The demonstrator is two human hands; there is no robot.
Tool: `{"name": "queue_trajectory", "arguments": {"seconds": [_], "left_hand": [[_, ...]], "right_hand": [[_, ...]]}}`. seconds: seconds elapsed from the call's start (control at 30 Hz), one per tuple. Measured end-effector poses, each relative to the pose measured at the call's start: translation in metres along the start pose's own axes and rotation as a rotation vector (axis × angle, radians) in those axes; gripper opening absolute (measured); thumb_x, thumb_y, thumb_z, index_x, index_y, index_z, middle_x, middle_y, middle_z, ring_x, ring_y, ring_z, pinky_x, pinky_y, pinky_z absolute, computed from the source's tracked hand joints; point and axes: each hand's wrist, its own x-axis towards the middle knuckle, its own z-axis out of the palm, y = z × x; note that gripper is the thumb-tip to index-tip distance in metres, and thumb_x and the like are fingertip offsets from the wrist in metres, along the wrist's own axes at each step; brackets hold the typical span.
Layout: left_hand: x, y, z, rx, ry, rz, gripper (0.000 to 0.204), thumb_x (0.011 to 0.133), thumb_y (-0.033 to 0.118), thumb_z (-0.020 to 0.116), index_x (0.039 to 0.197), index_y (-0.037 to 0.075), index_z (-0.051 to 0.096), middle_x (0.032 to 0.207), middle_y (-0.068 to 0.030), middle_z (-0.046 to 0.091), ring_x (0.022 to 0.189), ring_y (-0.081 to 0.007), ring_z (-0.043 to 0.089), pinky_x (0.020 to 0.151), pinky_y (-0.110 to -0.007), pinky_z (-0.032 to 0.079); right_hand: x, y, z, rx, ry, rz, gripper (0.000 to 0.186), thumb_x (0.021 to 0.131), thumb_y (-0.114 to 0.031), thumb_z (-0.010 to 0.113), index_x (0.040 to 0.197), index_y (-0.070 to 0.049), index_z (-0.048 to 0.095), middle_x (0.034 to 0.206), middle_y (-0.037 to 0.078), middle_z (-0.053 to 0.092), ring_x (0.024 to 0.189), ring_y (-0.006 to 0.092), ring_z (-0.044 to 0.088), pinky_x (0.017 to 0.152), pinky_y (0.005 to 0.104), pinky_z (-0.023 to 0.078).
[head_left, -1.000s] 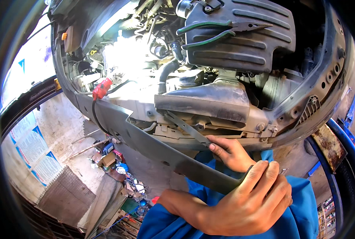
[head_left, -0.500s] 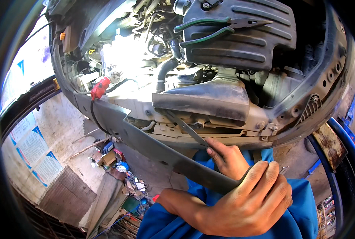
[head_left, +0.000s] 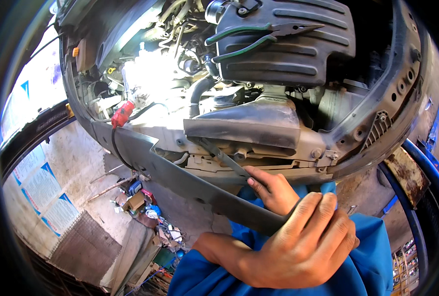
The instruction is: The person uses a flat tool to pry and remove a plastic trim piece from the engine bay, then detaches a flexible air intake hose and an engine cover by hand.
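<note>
A long dark plastic trim panel (head_left: 199,190) slants from the front edge of the car's engine bay toward me. My left hand (head_left: 303,241) is closed around its near end, fingers folded over the top. Beyond it, my right hand (head_left: 272,190) grips a flat grey metal bar (head_left: 224,159), thumb and forefinger pressed along it. The bar's far tip reaches the lower edge of the black air intake duct (head_left: 244,129); whether it touches is hard to see. Part of my right hand is hidden behind the left hand and panel.
Green-handled long-nose pliers (head_left: 268,38) lie on the ribbed black engine cover (head_left: 288,59). A red clamp (head_left: 122,114) with a black cable sits at the bay's left front, beside a glaring light (head_left: 148,74). Clutter (head_left: 148,209) covers the floor at left; blue metal posts (head_left: 429,160) stand at right.
The view has shifted slightly, so the engine bay sits a little farther left. Both hands keep their grips on the panel and the bar.
</note>
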Motion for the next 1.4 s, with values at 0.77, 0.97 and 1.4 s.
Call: {"name": "queue_trajectory", "arguments": {"seconds": [0.77, 0.97, 1.4], "left_hand": [[0.002, 0.000, -0.008, -0.041, 0.025, -0.024, 0.023, 0.082, 0.020, 0.065, 0.085, -0.003, 0.064, 0.085, -0.0148, 0.060, 0.092, -0.0337, 0.064, 0.083, -0.045, 0.054], [0.005, 0.002, -0.008, -0.048, 0.014, -0.042, 0.025, 0.071, 0.022, 0.071, 0.084, 0.002, 0.066, 0.086, -0.0105, 0.061, 0.091, -0.0291, 0.065, 0.083, -0.043, 0.052], [0.019, -0.014, 0.021, 0.061, -0.014, 0.040, 0.017, 0.077, 0.019, 0.076, 0.081, 0.006, 0.066, 0.077, -0.0068, 0.055, 0.078, -0.0263, 0.058, 0.074, -0.040, 0.045]], "right_hand": [[0.009, 0.019, -0.002, 0.050, -0.081, -0.127, 0.031, 0.100, -0.015, 0.055, 0.130, -0.006, 0.058, 0.107, 0.018, 0.069, 0.098, 0.0306, 0.067, 0.089, 0.0365, 0.050], [-0.001, 0.002, -0.020, 0.102, -0.089, -0.142, 0.031, 0.100, -0.014, 0.056, 0.130, -0.004, 0.057, 0.090, 0.014, 0.067, 0.079, 0.0226, 0.064, 0.074, 0.0331, 0.049], [-0.090, -0.029, -0.143, -0.013, 0.507, -0.447, 0.035, 0.100, -0.008, 0.056, 0.134, 0.001, 0.055, 0.074, 0.002, 0.059, 0.063, 0.0076, 0.050, 0.057, 0.0242, 0.043]]}}
